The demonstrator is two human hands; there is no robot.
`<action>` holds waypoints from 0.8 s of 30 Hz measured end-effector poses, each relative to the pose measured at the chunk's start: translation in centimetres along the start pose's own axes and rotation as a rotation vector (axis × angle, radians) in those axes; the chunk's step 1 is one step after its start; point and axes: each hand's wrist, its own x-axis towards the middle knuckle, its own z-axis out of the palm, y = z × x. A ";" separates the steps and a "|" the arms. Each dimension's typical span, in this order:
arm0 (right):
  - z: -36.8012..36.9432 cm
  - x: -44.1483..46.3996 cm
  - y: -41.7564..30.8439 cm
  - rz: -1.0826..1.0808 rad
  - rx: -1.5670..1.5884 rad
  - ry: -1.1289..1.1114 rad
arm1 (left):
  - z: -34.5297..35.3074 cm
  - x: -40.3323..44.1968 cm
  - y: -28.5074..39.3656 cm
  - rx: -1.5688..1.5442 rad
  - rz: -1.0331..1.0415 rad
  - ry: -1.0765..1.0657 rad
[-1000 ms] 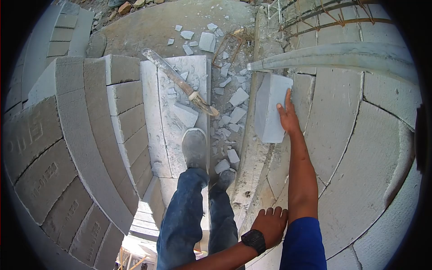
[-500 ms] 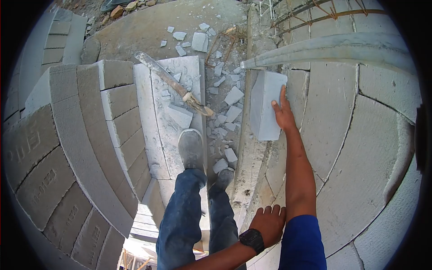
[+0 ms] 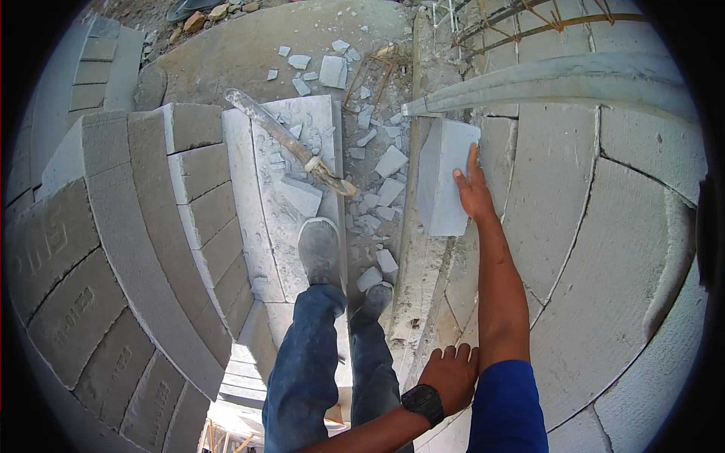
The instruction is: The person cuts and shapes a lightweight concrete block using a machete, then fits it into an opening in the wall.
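Observation:
My right hand (image 3: 474, 192) lies with its fingers stretched along the right side of a cut light-grey concrete block (image 3: 453, 181), thumb apart on its face. The block stands against the block wall, on the ledge at its foot. My left hand (image 3: 449, 380), below a black wristwatch (image 3: 423, 405), is beside my right elbow. Its fingers are curled, their tips hidden, and I cannot make out what they hold, if anything. A hand saw (image 3: 291, 142) with a dusty blade and worn handle lies on the pale blocks left of my right hand, beside a broken block piece (image 3: 300, 196).
Stacked blocks (image 3: 151, 204) rise on the left. A block wall (image 3: 559, 189) runs along the right, with a pale hose-like tube (image 3: 544, 83) across it and a rusty rebar cage (image 3: 544, 26) above. Broken chips (image 3: 390, 162) litter the gap near my shoes (image 3: 320, 253).
The view has shifted very slightly. Both hands, the block and the saw keep their places.

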 end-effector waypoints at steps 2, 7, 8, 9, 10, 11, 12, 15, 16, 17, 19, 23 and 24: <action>0.1 0.1 0.3 -0.016 0.005 0.004 | 0.0 0.0 0.0 -0.007 0.000 0.000; 0.2 0.3 0.5 -0.006 0.006 -0.004 | 0.0 0.0 0.0 -0.003 0.001 0.005; 0.2 0.3 0.5 -0.005 0.010 -0.004 | -0.1 0.0 0.0 0.003 0.001 0.005; 0.2 0.2 0.4 -0.004 0.015 -0.005 | -0.2 0.0 0.0 0.009 0.000 0.005; 0.1 0.1 0.3 -0.003 0.020 -0.006 | -0.3 0.0 0.0 0.015 -0.001 0.006; 0.1 0.1 0.2 0.002 0.013 -0.009 | -0.3 0.0 0.0 0.018 -0.002 0.000; 0.0 0.0 0.1 0.006 0.005 -0.012 | -0.4 0.0 0.0 0.020 -0.002 -0.005; 0.0 0.1 0.1 0.014 0.006 0.004 | -0.3 -0.1 -0.1 0.048 -0.007 -0.004; 0.1 0.2 0.1 0.015 0.010 0.012 | -0.2 -0.2 -0.1 0.060 -0.010 0.000; 0.0 -0.2 -1.1 0.042 -0.015 0.030 | -0.1 -0.3 -0.2 0.097 -0.024 -0.017; -0.2 -1.0 -3.1 0.099 -0.065 0.068 | 0.1 -0.5 -0.4 0.170 -0.051 -0.052; 0.0 -0.9 -4.1 0.138 -0.125 0.069 | 0.3 -0.8 -0.8 0.273 -0.111 -0.042; 0.1 -1.1 -4.4 0.148 -0.166 0.068 | 0.3 -0.8 -0.8 0.266 -0.111 -0.031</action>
